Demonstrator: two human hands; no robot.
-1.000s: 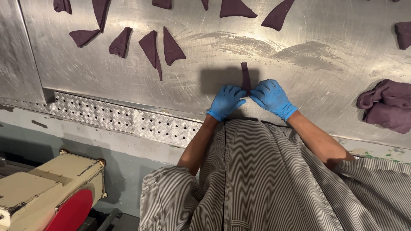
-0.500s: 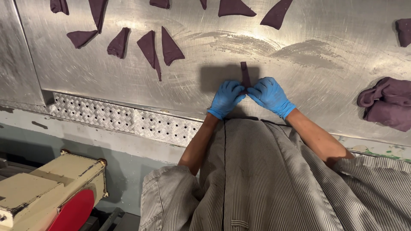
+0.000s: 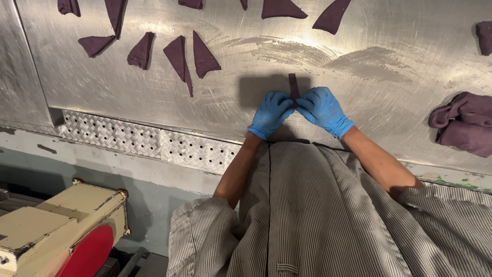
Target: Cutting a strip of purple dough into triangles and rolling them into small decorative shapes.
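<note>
1. At the lower left stands a cream-painted metal machine housing with a red rounded panel, below and in front of the scratched, shiny steel surface.
2. Along the front edge of the surface runs a perforated checker-plate metal strip.
3. On the upper left of the surface lie several flat, dark purple triangular pieces of dough, set apart from one another, some pointed and long, some shorter.
4. The left hand in a blue disposable glove sits near the middle of the surface, its fingers bent and pinching the lower end of a narrow dark purple strip of dough; its grip is closed on that strip.
5. The strip lies upright on the steel, its top end free and its lower end hidden between the two hands, within the dark shadow cast there.
6. The right hand in a blue disposable glove meets the left one fingertip to fingertip at the strip's lower end, its grip likewise closed on the dough.
7. Both bare forearms lead back to a grey-and-white striped work coat filling the lower middle.
8. More purple triangles lie along the top edge.
9. At the far right rests a lumpy, folded mass of dark purple dough, well apart from the hands.
</note>
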